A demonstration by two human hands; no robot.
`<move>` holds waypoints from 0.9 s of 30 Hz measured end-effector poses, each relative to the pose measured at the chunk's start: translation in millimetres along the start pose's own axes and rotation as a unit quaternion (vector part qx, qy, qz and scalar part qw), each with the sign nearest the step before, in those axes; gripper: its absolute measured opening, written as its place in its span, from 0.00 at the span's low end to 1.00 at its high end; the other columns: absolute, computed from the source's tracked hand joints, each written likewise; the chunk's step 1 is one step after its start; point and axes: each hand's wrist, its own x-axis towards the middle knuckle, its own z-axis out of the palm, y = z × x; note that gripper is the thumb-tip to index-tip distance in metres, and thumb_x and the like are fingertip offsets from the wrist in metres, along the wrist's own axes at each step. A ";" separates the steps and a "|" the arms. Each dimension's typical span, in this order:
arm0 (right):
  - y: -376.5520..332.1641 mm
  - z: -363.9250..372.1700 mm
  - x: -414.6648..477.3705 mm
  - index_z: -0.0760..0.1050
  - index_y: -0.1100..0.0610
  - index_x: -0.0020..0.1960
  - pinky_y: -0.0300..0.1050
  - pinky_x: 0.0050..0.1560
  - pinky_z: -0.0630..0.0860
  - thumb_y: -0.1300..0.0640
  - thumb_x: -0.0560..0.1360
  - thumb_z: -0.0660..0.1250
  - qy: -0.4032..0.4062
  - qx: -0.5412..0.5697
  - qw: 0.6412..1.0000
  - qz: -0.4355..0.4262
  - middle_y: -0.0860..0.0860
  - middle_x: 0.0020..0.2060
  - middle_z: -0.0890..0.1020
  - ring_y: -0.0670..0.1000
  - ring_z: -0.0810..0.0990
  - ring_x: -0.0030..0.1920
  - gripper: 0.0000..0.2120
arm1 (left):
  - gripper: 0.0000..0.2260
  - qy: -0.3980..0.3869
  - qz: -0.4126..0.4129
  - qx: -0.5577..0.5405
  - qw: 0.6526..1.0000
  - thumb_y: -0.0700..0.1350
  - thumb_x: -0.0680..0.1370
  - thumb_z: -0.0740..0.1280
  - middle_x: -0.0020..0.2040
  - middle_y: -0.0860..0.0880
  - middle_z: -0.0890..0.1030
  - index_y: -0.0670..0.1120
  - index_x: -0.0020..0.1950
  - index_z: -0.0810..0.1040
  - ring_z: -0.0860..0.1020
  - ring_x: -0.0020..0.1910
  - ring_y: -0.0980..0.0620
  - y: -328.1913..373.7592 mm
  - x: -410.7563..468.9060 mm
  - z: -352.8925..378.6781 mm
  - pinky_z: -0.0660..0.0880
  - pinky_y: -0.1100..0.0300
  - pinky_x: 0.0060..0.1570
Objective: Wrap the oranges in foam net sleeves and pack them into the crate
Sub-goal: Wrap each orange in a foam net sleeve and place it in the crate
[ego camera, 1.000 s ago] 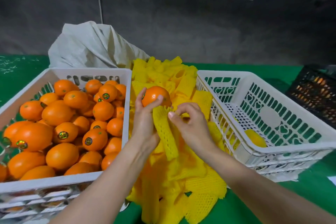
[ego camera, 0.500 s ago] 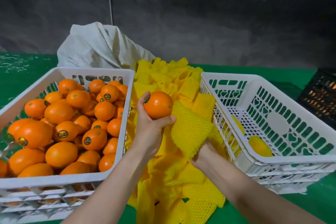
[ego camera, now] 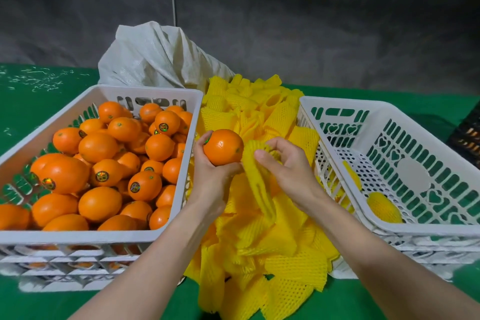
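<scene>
Gripping orange, left hand — right hand pinches foam sleeve near crate rim.

A bare orange is held over the heap of yellow foam net sleeves, one sleeve touching its right side. The white crate holds a wrapped orange.

The left grip is covering the underside of the orange it is holding. We are failing to make out how the fingers of the right grip are sitting in the foam net sleeve. The stickers on the loose oranges are showing too small for us to read. A dark crate is running off the right edge, and the white crate is cutting off the bottom of a wrapped orange with its near rim.
</scene>
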 end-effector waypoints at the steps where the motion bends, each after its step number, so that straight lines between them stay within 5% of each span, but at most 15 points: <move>1: 0.0 -4.3 1.6 0.72 0.62 0.47 0.46 0.45 0.71 0.62 0.76 0.65 0.003 -0.022 0.999 -0.038 0.62 0.43 0.77 0.52 0.73 0.43 0.03 | 0.34 -0.005 -0.019 -0.034 0.999 0.25 0.69 0.67 0.57 0.43 0.72 0.56 0.65 0.66 0.77 0.42 0.47 1.3 -0.5 1.1 0.74 0.63 0.28; 3: -1.8 -12.0 3.2 0.69 0.56 0.45 0.40 0.43 0.68 0.63 0.77 0.63 -0.008 -0.026 0.998 -0.063 0.53 0.39 0.73 0.47 0.70 0.42 0.05 | 0.24 -0.012 -0.081 -0.138 0.987 0.34 0.75 0.64 0.58 0.42 0.74 0.53 0.67 0.67 0.79 0.42 0.46 4.9 1.2 3.5 0.78 0.59 0.33; 6: -10.0 -11.6 -1.4 0.69 0.56 0.46 0.37 0.37 0.73 0.66 0.76 0.61 -0.101 0.127 0.986 0.028 0.50 0.36 0.77 0.45 0.75 0.36 0.06 | 0.16 -0.015 -0.161 -0.287 0.944 0.44 0.79 0.62 0.64 0.40 0.74 0.49 0.67 0.70 0.80 0.54 0.40 8.4 2.6 5.9 0.78 0.46 0.52; 9: -10.5 -0.8 -13.4 0.69 0.60 0.44 0.32 0.27 0.71 0.66 0.73 0.59 -0.194 0.194 0.956 0.101 0.45 0.27 0.79 0.41 0.76 0.26 0.03 | 0.12 -0.001 -0.164 -0.225 0.960 0.41 0.80 0.61 0.60 0.42 0.76 0.50 0.63 0.74 0.83 0.44 0.47 5.2 -1.4 11.9 0.81 0.56 0.40; 13: 14.3 -9.6 -26.7 0.67 0.52 0.39 0.29 0.20 0.68 0.72 0.79 0.50 -0.088 0.178 0.967 0.161 0.43 0.14 0.72 0.37 0.73 0.18 0.19 | 0.12 -0.032 -0.167 -0.217 0.961 0.40 0.79 0.61 0.50 0.45 0.81 0.53 0.59 0.76 0.81 0.37 0.49 0.0 -10.1 14.3 0.77 0.60 0.31; 16: 12.8 -1.2 -19.7 0.71 0.56 0.40 0.37 0.29 0.74 0.69 0.77 0.58 0.000 0.146 0.987 0.063 0.45 0.25 0.79 0.43 0.78 0.29 0.11 | 0.13 -0.064 -0.137 -0.197 0.969 0.41 0.78 0.61 0.42 0.46 0.85 0.53 0.61 0.75 0.82 0.40 0.47 -3.8 -13.8 14.2 0.77 0.56 0.39; 21: 17.6 5.2 -17.5 0.72 0.38 0.39 0.46 0.27 0.66 0.56 0.76 0.67 0.105 0.052 0.993 -0.008 0.44 0.24 0.75 0.39 0.70 0.25 0.14 | 0.24 -0.122 -0.100 -0.129 0.979 0.50 0.68 0.71 0.51 0.46 0.84 0.54 0.64 0.73 0.81 0.50 0.46 -5.9 -21.0 17.4 0.76 0.52 0.49; 24: 16.3 7.7 -19.6 0.68 0.41 0.42 0.49 0.27 0.65 0.49 0.73 0.64 0.115 0.032 0.993 -0.024 0.44 0.26 0.74 0.41 0.68 0.26 0.05 | 0.29 -0.144 -0.060 -0.055 0.986 0.46 0.67 0.73 0.59 0.44 0.80 0.56 0.67 0.70 0.81 0.55 0.45 -6.9 -20.4 14.3 0.79 0.55 0.48; 27: 15.4 7.8 -19.4 0.69 0.49 0.43 0.40 0.31 0.66 0.49 0.74 0.61 0.106 0.083 0.990 -0.038 0.46 0.29 0.70 0.42 0.67 0.30 0.05 | 0.27 -0.122 -0.077 -0.105 0.984 0.49 0.68 0.70 0.57 0.44 0.81 0.53 0.67 0.71 0.81 0.54 0.44 -3.9 -17.7 13.3 0.78 0.51 0.50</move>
